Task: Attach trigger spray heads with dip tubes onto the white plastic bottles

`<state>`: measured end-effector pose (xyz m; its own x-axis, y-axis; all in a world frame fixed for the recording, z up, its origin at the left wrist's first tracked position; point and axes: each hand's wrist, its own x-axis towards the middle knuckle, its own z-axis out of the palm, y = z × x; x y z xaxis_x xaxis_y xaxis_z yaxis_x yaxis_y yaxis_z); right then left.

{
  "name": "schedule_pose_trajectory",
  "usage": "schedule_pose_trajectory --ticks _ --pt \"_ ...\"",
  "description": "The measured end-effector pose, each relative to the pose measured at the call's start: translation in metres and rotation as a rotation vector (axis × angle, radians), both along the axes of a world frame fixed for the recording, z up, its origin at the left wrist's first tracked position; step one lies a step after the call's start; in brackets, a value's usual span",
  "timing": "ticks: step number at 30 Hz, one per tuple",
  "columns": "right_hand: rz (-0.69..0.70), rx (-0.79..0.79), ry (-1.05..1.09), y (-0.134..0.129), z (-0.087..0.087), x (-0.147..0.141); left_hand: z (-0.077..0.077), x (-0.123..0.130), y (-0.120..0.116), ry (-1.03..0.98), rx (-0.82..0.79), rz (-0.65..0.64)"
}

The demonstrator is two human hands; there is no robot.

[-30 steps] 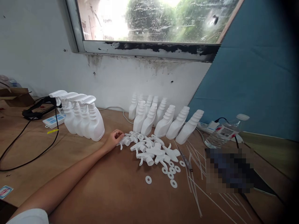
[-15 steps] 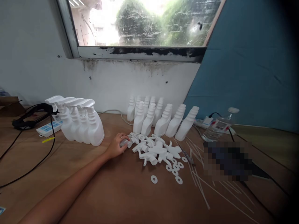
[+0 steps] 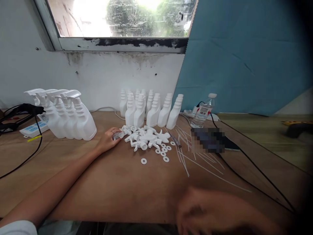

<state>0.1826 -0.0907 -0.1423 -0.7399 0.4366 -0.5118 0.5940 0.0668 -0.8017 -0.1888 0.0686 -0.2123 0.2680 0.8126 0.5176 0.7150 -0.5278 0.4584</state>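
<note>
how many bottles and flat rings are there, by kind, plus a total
White bottles with spray tops: 4
White bottles without tops: 10, the back ones partly hidden
Clear bottle: 1
Flat rings: 8 showing
Total: 23
The loose spray heads are too heaped to count.

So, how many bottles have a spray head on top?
4, in a row left of the left hand, from the left: first bottle, second bottle, third bottle and, nearest that hand, fourth bottle. They overlap; another could be hidden.
</note>
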Motion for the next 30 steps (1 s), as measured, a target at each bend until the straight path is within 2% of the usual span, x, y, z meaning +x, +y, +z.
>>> schedule_pose_trajectory --ticks 1,3,4,5,7,9,12,16,19,22,24,26,30 --pt "-0.017 0.085 0.028 0.016 -0.005 -0.007 0.001 0.001 -0.003 -0.017 0.019 0.014" --pt "-0.112 0.606 0.119 0.047 -0.018 -0.024 0.003 0.005 -0.011 -0.089 0.075 0.067" --pt "-0.103 0.782 0.133 0.060 -0.024 -0.033 0.004 0.008 -0.017 -0.138 0.111 0.097" --pt "-0.073 0.907 0.132 0.071 -0.030 -0.040 0.006 0.012 -0.023 -0.187 0.148 0.123" --pt "0.017 1.046 0.109 0.084 -0.041 -0.052 0.010 0.023 -0.038 -0.263 0.215 0.138" --pt "0.081 1.103 0.071 0.088 -0.047 -0.059 0.014 0.037 -0.053 -0.296 0.256 0.091" --pt "0.109 1.090 0.069 0.087 -0.048 -0.060 0.016 0.064 -0.071 -0.322 0.252 -0.036" --pt "0.043 0.955 0.171 0.088 -0.039 -0.046 0.010 0.103 -0.078 -0.375 0.113 -0.191" --pt "0.052 0.875 0.273 0.093 -0.029 -0.028 0.005 0.123 -0.073 -0.402 -0.025 -0.238" --pt "-0.146 0.877 0.425 0.096 -0.023 -0.016 0.003 0.130 -0.071 -0.397 -0.147 -0.304" --pt "-0.290 0.963 0.511 0.095 -0.023 -0.014 0.003 0.129 -0.073 -0.375 -0.206 -0.365" --pt "-0.299 1.119 0.543 0.094 -0.027 -0.016 0.004 0.125 -0.076 -0.345 -0.267 -0.412" --pt "-0.006 1.480 0.472 0.092 -0.037 -0.022 0.003 0.121 -0.083 -0.325 -0.360 -0.485"
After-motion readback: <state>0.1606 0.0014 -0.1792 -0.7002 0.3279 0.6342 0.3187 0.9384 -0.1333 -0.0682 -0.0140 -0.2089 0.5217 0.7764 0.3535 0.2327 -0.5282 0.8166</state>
